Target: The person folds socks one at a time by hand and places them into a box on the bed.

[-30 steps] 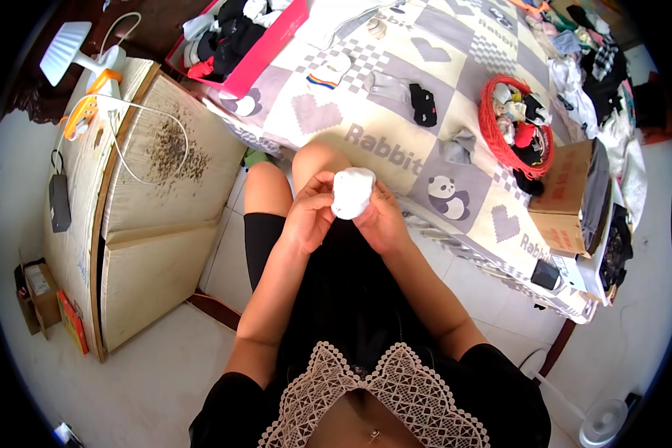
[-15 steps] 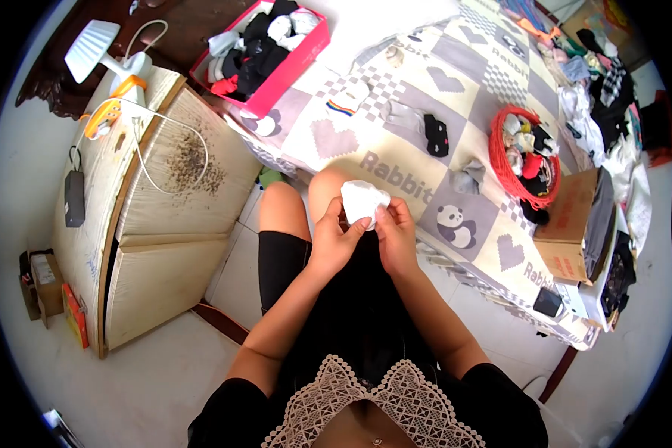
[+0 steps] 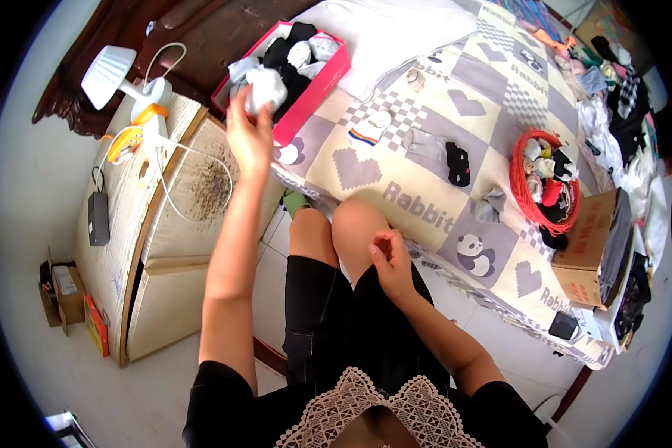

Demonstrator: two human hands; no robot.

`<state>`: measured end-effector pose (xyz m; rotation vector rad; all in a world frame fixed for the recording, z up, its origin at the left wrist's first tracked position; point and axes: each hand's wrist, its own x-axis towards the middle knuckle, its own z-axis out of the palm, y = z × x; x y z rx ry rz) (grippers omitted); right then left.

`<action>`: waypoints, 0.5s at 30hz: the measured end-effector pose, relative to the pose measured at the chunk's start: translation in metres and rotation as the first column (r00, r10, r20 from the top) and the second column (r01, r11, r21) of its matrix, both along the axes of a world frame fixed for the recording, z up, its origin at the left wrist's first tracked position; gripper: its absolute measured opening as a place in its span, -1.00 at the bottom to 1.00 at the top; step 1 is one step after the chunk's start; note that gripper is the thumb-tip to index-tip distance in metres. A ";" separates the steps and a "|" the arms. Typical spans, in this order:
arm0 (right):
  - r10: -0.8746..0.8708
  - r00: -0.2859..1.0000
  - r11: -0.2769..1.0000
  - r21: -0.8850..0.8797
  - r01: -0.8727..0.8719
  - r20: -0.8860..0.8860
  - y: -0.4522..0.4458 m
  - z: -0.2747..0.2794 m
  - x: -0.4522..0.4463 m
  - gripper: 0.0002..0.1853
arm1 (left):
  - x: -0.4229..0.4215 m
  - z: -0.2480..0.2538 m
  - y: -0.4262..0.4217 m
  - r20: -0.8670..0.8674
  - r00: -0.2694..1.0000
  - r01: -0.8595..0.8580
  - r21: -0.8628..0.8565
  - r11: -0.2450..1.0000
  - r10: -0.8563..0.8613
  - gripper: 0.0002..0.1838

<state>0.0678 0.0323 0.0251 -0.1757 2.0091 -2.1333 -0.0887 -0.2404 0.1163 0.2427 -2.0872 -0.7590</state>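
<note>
At the pink box (image 3: 306,101), my left hand (image 3: 248,142) reaches in with its thumb and fingers around a balled-up white sock (image 3: 267,88). The box holds several black, white and grey socks. Over my thigh, my right hand (image 3: 393,265) has its fingers curled in, with nothing visible in them. On the bed beyond lie a white sock with rainbow stripes (image 3: 369,130), a light grey sock (image 3: 425,143), a black sock (image 3: 458,164) and another grey sock (image 3: 490,205).
A red basket (image 3: 523,190) of socks stands on the bed, beside a cardboard box (image 3: 581,246). Clothes (image 3: 612,127) are heaped at the right. A phone (image 3: 563,325) lies near the bed's edge. On the left, a cabinet (image 3: 175,254) carries a white lamp (image 3: 112,75) and cables.
My left hand has moved up and left from my lap to the pink box with the white sock. My right hand has let go of it and stays over my thigh, slightly lower.
</note>
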 end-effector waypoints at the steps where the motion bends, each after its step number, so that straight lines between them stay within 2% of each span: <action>1: -0.012 1.000 1.000 0.001 0.012 -0.001 -0.001 0.001 0.000 -0.79 | -0.016 0.007 -0.009 -0.023 0.999 -0.043 -0.104 0.994 0.041 -0.58; 3: 0.003 0.998 0.990 0.141 0.006 -0.062 -0.003 0.001 0.000 -0.83 | -0.047 0.005 -0.029 0.085 0.994 -0.056 -0.110 0.992 0.066 -0.60; 5: -0.009 0.998 0.988 0.154 0.017 -0.056 -0.003 0.010 -0.003 -0.86 | -0.081 -0.030 -0.066 0.325 0.931 -0.001 -0.456 0.890 0.168 -0.61; 6: 0.000 0.999 0.992 0.129 0.005 -0.042 -0.003 0.010 -0.004 -0.86 | -0.083 -0.028 -0.063 0.663 0.715 0.141 -0.449 0.882 0.223 -0.60; 7: 0.010 1.000 0.995 0.104 -0.007 -0.027 -0.002 0.009 -0.004 -0.86 | -0.084 -0.043 -0.058 0.621 0.743 0.111 -0.482 0.869 0.250 -0.58; 9: 0.010 1.000 0.997 0.075 -0.012 0.022 0.001 0.006 -0.006 -0.86 | -0.092 -0.044 -0.047 0.731 0.588 0.045 -0.457 0.888 0.346 -0.55; 10: 0.022 0.999 0.999 0.048 -0.023 0.035 0.002 0.007 -0.008 -0.87 | -0.098 -0.052 -0.053 0.718 0.604 0.049 -0.466 0.883 0.346 -0.54; 12: 0.024 0.998 0.999 0.021 -0.025 0.060 0.003 0.007 -0.008 -0.87 | -0.096 -0.061 -0.051 0.562 0.755 0.014 -0.528 0.849 0.338 -0.54; 13: 0.020 0.999 1.000 0.007 -0.020 0.046 0.002 0.006 -0.010 -0.88 | -0.088 -0.057 -0.043 0.448 0.829 -0.030 -0.563 0.826 0.335 -0.53; 14: 0.013 0.999 1.000 -0.005 -0.013 0.030 0.002 0.005 -0.013 -0.89 | -0.083 -0.056 -0.028 0.229 0.895 -0.145 -0.662 0.735 0.382 -0.51; 15: -0.001 0.999 1.000 -0.002 0.001 0.034 0.001 0.002 -0.014 -0.89 | -0.075 -0.046 -0.006 0.106 0.941 -0.184 -0.636 0.749 0.321 -0.54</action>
